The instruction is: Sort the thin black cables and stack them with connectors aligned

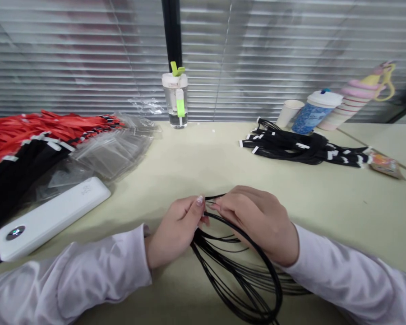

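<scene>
Near the front of the pale table [341, 216], a person in long pale sleeves [67, 280] holds both hands close together over a bunch of thin black lanyard cords [238, 271]. The left hand [174, 232] is curled almost shut, pinching the strands at its fingertips. The right hand [257, 225] curves over from the other side, its fingers bent around the same cords. Below the hands, the cords fall in long loops onto the tabletop.

Just beyond the left forearm, a white power bank [50, 216] lies at a slant. Farther back on the left side of the table, clear plastic badge holders [115, 153] sit beside a heap of red lanyards [43, 131] laid over black ones [16, 167]. Toward the right, well beyond the hands, lies a bundle of black lanyards with white tags [291, 144], a small snack packet [385, 164] at its end. Along the far edge, before the window blinds [257, 54], stand a clear water tumbler [175, 101], a paper cup [289, 113], a blue patterned cup [316, 113] and a pink-striped collapsible bottle [355, 95].
</scene>
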Demonstrator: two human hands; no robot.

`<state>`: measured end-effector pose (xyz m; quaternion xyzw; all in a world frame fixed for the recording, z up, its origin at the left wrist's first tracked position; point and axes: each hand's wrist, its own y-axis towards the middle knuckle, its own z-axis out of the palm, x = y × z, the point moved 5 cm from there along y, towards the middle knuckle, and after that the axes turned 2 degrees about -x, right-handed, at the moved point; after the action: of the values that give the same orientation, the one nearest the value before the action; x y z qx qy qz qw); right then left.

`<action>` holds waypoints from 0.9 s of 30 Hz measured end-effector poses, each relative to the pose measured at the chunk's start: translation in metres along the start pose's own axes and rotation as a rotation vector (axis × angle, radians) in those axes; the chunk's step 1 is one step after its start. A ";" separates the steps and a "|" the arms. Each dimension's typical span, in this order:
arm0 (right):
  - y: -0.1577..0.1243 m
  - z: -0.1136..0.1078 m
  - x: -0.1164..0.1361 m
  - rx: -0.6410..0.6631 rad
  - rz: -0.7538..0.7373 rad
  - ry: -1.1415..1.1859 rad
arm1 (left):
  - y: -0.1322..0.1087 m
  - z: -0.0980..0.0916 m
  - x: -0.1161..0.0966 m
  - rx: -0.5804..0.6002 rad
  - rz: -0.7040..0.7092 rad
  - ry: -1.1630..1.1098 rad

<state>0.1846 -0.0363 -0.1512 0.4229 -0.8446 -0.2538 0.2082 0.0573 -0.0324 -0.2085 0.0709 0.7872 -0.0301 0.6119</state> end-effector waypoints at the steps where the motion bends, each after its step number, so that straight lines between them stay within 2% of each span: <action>1: 0.001 -0.001 0.000 -0.008 0.024 0.001 | 0.000 0.000 0.000 0.003 0.007 0.018; 6: 0.006 -0.009 -0.007 -0.079 0.244 0.175 | -0.003 0.002 -0.003 0.062 0.049 0.072; 9: 0.006 -0.008 -0.008 -0.070 0.323 0.232 | -0.006 0.003 -0.005 0.097 0.076 0.080; 16: 0.006 -0.007 -0.003 -0.091 0.213 0.150 | -0.006 0.006 -0.002 0.164 0.037 -0.038; 18: 0.010 -0.006 -0.008 -0.056 0.222 0.185 | -0.003 0.005 0.000 0.136 0.019 -0.087; 22: 0.019 -0.008 -0.024 0.114 0.257 0.255 | 0.002 0.000 0.009 0.006 -0.076 -0.127; 24: 0.020 -0.014 -0.031 0.175 0.277 0.202 | 0.004 -0.002 0.015 -0.046 -0.145 -0.191; 27: 0.017 -0.029 -0.032 0.172 0.233 0.074 | 0.006 -0.003 0.020 -0.123 -0.215 -0.318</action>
<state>0.2084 -0.0083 -0.1230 0.3474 -0.8983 -0.1391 0.2302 0.0501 -0.0242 -0.2271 -0.0567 0.6838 -0.0576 0.7252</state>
